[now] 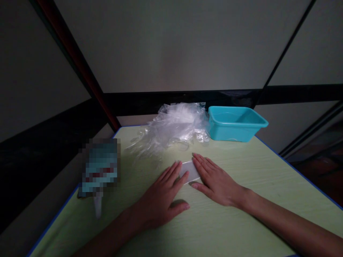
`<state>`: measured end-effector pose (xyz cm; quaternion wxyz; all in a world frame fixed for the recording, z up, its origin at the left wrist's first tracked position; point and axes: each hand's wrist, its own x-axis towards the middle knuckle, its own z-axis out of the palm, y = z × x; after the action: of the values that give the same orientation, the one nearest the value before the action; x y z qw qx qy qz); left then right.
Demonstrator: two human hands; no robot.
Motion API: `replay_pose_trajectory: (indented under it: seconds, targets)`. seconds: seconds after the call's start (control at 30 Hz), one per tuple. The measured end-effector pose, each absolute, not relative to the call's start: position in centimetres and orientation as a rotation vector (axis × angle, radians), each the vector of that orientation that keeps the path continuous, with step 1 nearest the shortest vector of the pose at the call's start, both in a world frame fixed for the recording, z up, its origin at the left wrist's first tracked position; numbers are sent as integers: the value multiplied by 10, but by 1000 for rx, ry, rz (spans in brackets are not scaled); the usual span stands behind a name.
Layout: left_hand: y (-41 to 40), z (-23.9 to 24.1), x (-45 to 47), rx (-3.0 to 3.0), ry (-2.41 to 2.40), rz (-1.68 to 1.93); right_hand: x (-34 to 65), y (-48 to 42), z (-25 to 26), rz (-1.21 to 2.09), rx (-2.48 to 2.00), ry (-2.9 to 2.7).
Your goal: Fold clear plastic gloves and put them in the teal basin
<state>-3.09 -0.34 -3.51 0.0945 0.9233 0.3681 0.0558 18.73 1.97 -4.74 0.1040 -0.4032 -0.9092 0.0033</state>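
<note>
Sheet (189, 170) flat on the bench (241, 214), a small pale rectangle pinned from both sides. Left hand (163, 192) is spread open with its fingertips on the sheet's left edge. Right hand (214, 180) is flat too, fingers along the right edge. Neither grips anything; palms down like that is likely to hold slippery film smooth. Behind, a crumpled plastic pile (174, 126) sits right against a teal tub (233, 125) (spare stock, I'd guess). In this dim light I can't tell whether the sheet is single or folded. The hands cover its edges, and the box (99, 167) at left is blurred.
</note>
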Motion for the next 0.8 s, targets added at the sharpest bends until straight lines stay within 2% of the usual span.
replay_pose_trajectory:
  seconds: [0.13, 0.43, 0.8]
  targets:
    - [-3, -36, -29, 2780, 1058, 202, 186, 24, -46, 41, -1080, -2691]
    - [0, -32, -25, 2810, 1027, 43, 178, 25, -40, 218, -1011, -2786]
    - [0, -33, -23, 2780, 1048, 38, 178, 24, -38, 206, -1032, -2814]
